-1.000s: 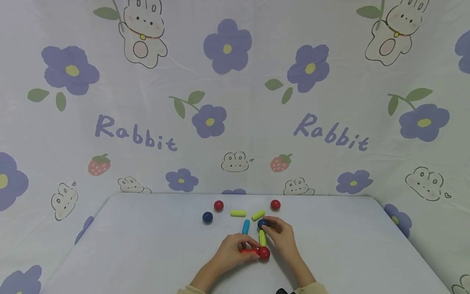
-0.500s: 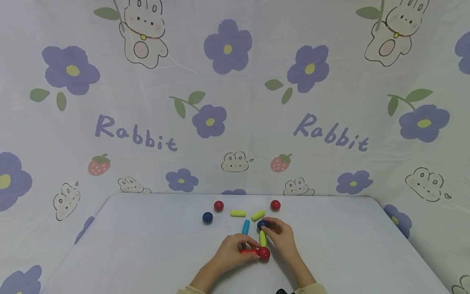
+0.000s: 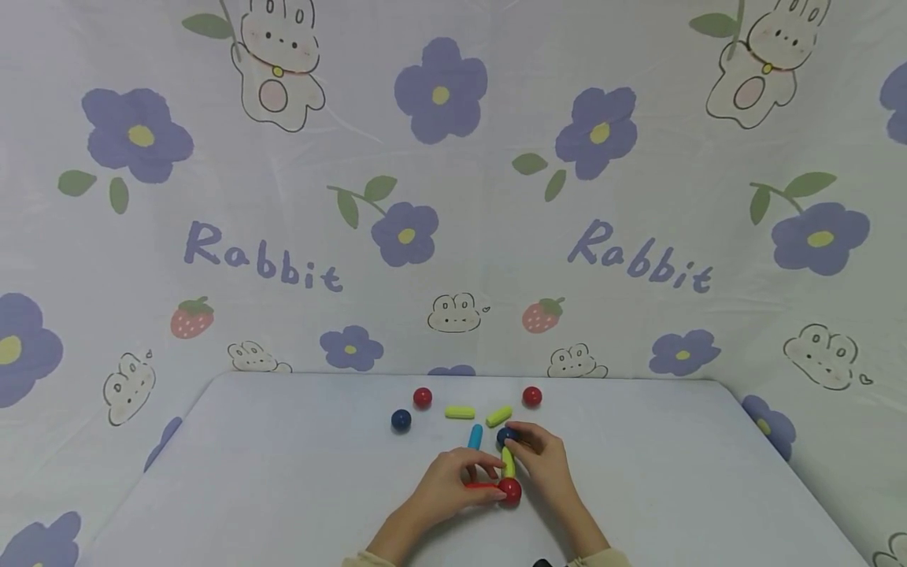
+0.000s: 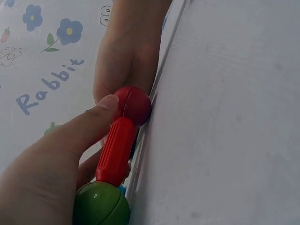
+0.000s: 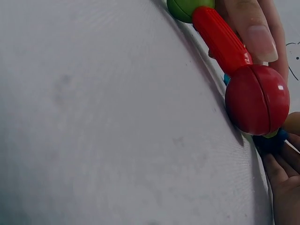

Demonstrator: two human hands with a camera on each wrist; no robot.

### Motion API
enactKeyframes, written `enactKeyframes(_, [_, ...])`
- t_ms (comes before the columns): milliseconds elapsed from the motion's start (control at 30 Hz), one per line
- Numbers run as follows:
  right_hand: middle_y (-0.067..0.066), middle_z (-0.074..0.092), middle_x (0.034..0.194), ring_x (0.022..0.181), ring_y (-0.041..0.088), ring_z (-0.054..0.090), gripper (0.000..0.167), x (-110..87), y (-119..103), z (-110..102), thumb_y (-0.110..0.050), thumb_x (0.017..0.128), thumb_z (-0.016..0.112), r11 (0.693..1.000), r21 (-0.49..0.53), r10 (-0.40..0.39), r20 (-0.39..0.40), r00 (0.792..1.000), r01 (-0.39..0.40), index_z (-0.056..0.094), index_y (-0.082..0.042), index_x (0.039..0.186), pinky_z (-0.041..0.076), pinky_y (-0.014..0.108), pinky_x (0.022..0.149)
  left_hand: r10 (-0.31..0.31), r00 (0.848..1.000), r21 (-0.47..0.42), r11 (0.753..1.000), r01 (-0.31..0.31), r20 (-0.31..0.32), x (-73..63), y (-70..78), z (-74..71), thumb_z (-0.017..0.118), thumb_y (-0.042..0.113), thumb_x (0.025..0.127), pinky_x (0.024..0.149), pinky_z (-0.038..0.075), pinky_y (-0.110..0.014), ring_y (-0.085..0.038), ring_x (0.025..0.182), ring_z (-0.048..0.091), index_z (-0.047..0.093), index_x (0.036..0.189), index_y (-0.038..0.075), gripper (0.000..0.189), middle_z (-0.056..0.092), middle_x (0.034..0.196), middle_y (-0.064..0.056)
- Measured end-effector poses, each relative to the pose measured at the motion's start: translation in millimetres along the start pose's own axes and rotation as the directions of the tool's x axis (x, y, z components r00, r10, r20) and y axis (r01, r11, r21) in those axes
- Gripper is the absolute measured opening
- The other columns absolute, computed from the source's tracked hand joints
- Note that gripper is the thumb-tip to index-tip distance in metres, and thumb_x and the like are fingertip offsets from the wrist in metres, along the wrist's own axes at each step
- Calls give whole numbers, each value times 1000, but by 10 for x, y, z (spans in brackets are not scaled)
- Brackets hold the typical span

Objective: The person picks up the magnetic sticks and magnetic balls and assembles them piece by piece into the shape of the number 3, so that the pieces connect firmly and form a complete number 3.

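Note:
My left hand (image 3: 453, 484) pinches a glossy red ball (image 3: 510, 492), its thumb on the near side. A ribbed red rod (image 4: 115, 152) joins that ball to a green ball (image 4: 101, 204), which the left hand hides in the head view. From the red ball a yellow-green rod (image 3: 508, 463) runs away to a dark blue ball (image 3: 506, 437). Thumb and fingers of my right hand (image 3: 544, 457) pinch this blue ball. A light blue rod (image 3: 475, 436) shows just beyond the left fingers, its near end hidden.
Farther back on the white table (image 3: 283, 472) lie two loose yellow-green rods, one left (image 3: 460, 412) and one right (image 3: 499, 416). Around them sit a red ball (image 3: 422, 398), another red ball (image 3: 532, 396) and a dark blue ball (image 3: 401, 420). A printed cloth (image 3: 489, 197) backs the table.
The right hand and its blue ball have shifted slightly nearer, towards the red ball. The left index finger has lifted a little from the red ball; the loose pieces stay put.

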State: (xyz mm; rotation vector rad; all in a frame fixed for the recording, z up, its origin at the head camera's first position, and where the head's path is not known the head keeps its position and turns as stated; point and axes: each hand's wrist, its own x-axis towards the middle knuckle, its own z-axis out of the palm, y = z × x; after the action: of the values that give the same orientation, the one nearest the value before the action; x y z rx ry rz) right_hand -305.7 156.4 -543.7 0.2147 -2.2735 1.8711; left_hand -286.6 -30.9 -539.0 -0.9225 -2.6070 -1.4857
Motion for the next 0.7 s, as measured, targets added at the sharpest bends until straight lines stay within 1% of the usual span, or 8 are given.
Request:
enactKeyframes(167, [8,60,107,101,21,56,27,2,-20,14,-6,80,67,1000,-13,21,-10,1000,-21,62,-3,107,44,24,82,-20,999,26,999,19,41,17,17,-16,71,43,70,61,45,-21,-4,69,52,64,107,32,38,61,84,16])
enactKeyframes(300, [6,61,106,101,20,56,27,1,-31,25,-9,79,68,999,-37,34,-18,999,-34,63,-5,105,44,25,82,-22,998,38,999,20,67,22,18,-12,70,43,71,60,45,-21,-4,68,52,65,107,32,38,61,83,17])
enactKeyframes(400, [4,61,106,102,18,55,29,-4,-36,30,-15,80,67,998,-49,35,-31,999,-37,62,-6,107,44,27,83,-11,997,39,999,8,72,21,13,-7,70,43,72,59,45,-21,-3,67,52,65,106,33,36,61,83,18])
enactKeyframes(533, [3,60,109,104,16,54,33,15,-38,30,-24,84,63,998,-52,29,-68,997,-33,60,-7,113,43,31,85,26,997,40,999,-29,71,18,10,-8,69,41,73,58,45,-20,-2,67,51,66,105,31,33,61,83,18])
enactKeyframes(600, [5,59,111,105,16,53,34,40,-34,28,-24,86,61,999,-47,20,-88,996,-24,59,-7,114,42,32,86,36,997,41,998,-39,70,15,11,-10,69,40,74,57,44,-20,-2,66,51,67,103,31,31,61,83,18])
enactKeyframes(700, [8,57,115,107,18,52,35,84,-21,28,-21,85,62,999,-43,17,-112,994,-22,57,-5,116,42,31,87,35,996,42,998,-39,77,12,21,-16,68,39,74,57,43,-20,-2,67,50,68,101,31,28,61,83,19])
